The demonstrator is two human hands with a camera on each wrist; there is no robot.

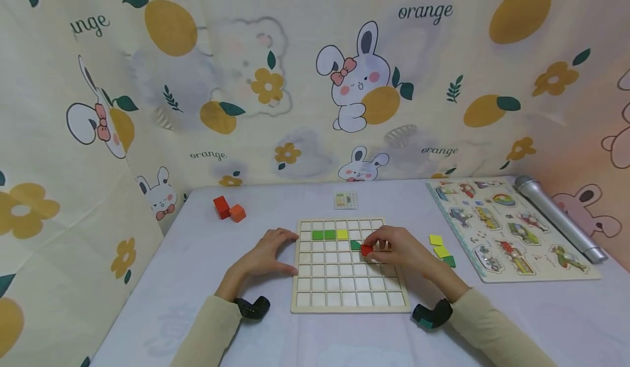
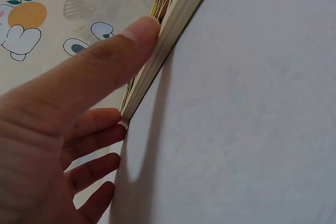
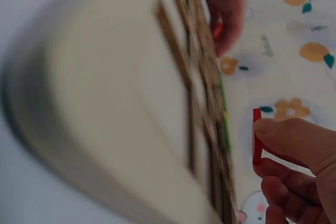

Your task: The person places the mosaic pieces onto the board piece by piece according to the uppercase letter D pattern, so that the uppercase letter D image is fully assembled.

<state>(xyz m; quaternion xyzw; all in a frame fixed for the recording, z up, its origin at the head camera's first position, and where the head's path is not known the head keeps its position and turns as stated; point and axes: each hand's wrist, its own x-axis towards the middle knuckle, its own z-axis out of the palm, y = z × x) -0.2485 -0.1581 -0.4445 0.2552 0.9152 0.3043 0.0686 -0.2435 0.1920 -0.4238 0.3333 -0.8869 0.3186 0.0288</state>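
Observation:
A wooden grid board (image 1: pixel 339 310) lies on the white table. My right hand (image 1: pixel 401 249) pinches a red square tile (image 1: pixel 366 250) between thumb and fingers, over the board's right part; the right wrist view shows this thin red tile (image 3: pixel 257 137) edge-on. Beside it in the head view is a dark green tile (image 1: pixel 355 245). Two light green tiles (image 1: pixel 324 235) and a yellow tile (image 1: pixel 342 234) sit side by side in an upper row. With fingers spread, my left hand (image 1: pixel 268 255) touches the board's left edge; its thumb (image 2: pixel 118 51) rests against the rim in the left wrist view.
Red and orange blocks (image 1: pixel 222 207) stand at the back left. A small printed grid card (image 1: pixel 346 200) lies behind the board. To the right are loose yellow and green tiles (image 1: pixel 441 251), a picture puzzle board (image 1: pixel 517 227) and a silver tube (image 1: pixel 561 219). Printed cloth hangs behind.

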